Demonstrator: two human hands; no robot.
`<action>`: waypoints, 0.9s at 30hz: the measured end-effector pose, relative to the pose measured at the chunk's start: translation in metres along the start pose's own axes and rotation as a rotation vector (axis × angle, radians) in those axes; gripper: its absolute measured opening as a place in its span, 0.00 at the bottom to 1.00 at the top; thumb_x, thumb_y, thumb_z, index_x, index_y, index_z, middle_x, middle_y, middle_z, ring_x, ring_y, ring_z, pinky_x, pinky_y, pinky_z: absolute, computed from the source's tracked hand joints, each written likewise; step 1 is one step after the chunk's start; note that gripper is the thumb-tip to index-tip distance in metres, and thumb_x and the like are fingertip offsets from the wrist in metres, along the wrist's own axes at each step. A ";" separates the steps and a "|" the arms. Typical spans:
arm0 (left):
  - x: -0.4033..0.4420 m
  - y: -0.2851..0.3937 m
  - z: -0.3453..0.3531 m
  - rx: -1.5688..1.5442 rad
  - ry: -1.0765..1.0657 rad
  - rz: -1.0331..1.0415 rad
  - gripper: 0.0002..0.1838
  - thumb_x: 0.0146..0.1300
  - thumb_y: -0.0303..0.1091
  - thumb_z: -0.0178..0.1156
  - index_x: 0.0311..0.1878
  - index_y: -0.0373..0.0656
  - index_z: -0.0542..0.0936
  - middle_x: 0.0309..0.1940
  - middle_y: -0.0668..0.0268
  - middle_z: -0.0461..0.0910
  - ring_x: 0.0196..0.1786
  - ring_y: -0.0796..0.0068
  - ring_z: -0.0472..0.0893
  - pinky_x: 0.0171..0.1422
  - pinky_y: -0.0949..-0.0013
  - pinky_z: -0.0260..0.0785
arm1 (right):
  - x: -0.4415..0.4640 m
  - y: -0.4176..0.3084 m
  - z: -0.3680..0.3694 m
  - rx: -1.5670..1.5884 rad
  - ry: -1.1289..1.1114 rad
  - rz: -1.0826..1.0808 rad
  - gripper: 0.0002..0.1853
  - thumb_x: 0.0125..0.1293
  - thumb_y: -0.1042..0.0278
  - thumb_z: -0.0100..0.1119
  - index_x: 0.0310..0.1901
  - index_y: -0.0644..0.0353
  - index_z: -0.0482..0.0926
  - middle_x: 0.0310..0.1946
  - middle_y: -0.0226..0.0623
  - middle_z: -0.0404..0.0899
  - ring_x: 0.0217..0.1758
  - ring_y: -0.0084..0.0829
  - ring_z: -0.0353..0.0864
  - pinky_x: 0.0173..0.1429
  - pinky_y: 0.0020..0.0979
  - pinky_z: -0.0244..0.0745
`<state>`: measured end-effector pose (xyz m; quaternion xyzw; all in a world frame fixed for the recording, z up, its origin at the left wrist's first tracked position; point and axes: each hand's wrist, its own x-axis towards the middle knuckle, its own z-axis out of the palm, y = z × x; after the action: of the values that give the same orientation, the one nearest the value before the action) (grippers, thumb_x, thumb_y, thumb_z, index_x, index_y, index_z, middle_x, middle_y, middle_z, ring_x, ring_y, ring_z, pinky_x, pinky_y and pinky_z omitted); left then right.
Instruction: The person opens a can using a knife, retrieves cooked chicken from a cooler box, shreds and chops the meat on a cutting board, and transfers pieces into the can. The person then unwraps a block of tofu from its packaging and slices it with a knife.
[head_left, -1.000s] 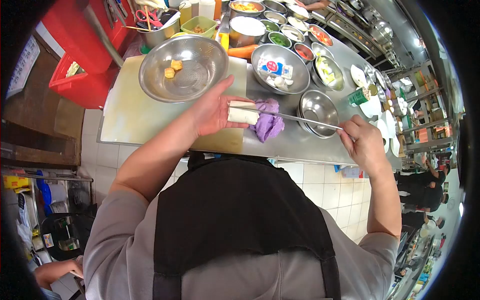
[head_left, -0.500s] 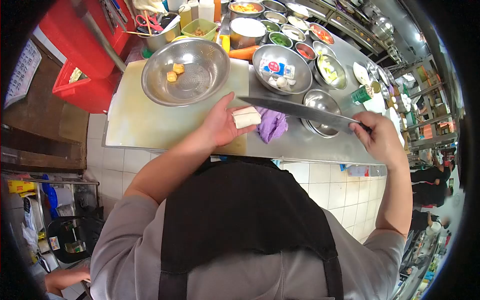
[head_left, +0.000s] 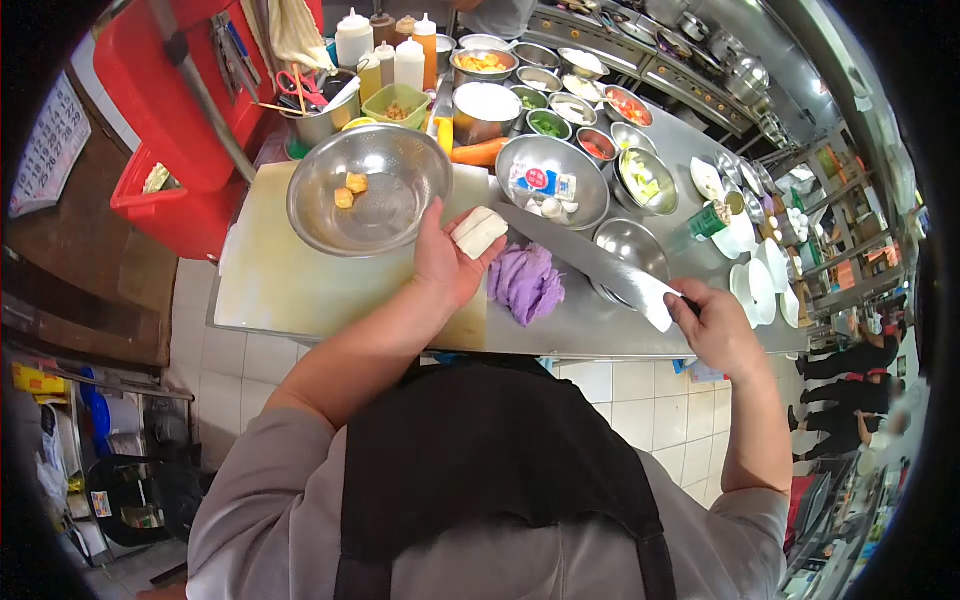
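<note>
A white block (head_left: 480, 232), perhaps tofu, rests in my left hand (head_left: 446, 262), between the thumb and fingers. My right hand (head_left: 712, 326) grips the black handle of a broad knife (head_left: 590, 258), its blade pointing left with the tip close to the block. Below the blade a crumpled purple cloth (head_left: 526, 284) lies beside the cutting board (head_left: 300, 290). On the board stands a perforated steel bowl (head_left: 370, 215) with two golden-brown pieces (head_left: 350, 190) inside. Behind the blade, a steel bowl (head_left: 553, 160) holds a blue and white packet (head_left: 543, 183) and small white pieces.
An empty-looking steel bowl (head_left: 632, 250) sits beneath the knife. Several ingredient bowls, squeeze bottles (head_left: 409, 64) and a carrot (head_left: 480, 153) line the back. White dishes (head_left: 752, 290) and a green can (head_left: 708, 220) are at right, a red bin (head_left: 190, 215) at left. Other people stand far right.
The knife has come off the white block and turned its broad face up, its tip now angled upward left. My left hand has tilted the block. The camera view has shifted.
</note>
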<state>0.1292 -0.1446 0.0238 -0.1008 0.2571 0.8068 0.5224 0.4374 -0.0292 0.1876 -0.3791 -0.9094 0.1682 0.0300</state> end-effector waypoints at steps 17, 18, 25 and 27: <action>0.012 -0.004 0.014 -0.017 0.088 0.083 0.33 0.76 0.61 0.43 0.59 0.35 0.73 0.52 0.54 0.81 0.50 0.58 0.81 0.61 0.52 0.72 | 0.005 -0.038 0.010 -0.129 0.027 -0.127 0.12 0.71 0.60 0.60 0.50 0.55 0.84 0.33 0.51 0.84 0.38 0.55 0.84 0.42 0.48 0.78; 0.013 -0.004 0.015 -0.020 0.082 0.084 0.34 0.77 0.61 0.43 0.59 0.35 0.73 0.51 0.53 0.81 0.49 0.57 0.81 0.60 0.52 0.73 | 0.005 -0.041 0.011 -0.137 0.020 -0.129 0.11 0.71 0.60 0.60 0.49 0.54 0.84 0.33 0.51 0.85 0.39 0.55 0.84 0.43 0.48 0.78; 0.023 -0.005 0.016 -0.052 0.049 0.012 0.33 0.78 0.61 0.38 0.47 0.37 0.78 0.35 0.57 0.84 0.33 0.60 0.81 0.48 0.53 0.75 | 0.000 -0.051 0.005 -0.190 -0.008 -0.124 0.11 0.71 0.60 0.60 0.49 0.53 0.85 0.33 0.50 0.85 0.38 0.54 0.84 0.43 0.48 0.77; 0.027 -0.005 0.014 -0.067 0.107 0.010 0.33 0.78 0.61 0.38 0.47 0.37 0.78 0.34 0.57 0.84 0.34 0.60 0.81 0.48 0.54 0.74 | -0.002 -0.055 -0.009 -0.195 -0.051 -0.075 0.11 0.71 0.59 0.60 0.49 0.53 0.85 0.32 0.50 0.85 0.38 0.54 0.84 0.43 0.48 0.77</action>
<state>0.1234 -0.1149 0.0225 -0.1602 0.2579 0.8110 0.5001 0.4032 -0.0637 0.2143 -0.3413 -0.9356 0.0874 -0.0239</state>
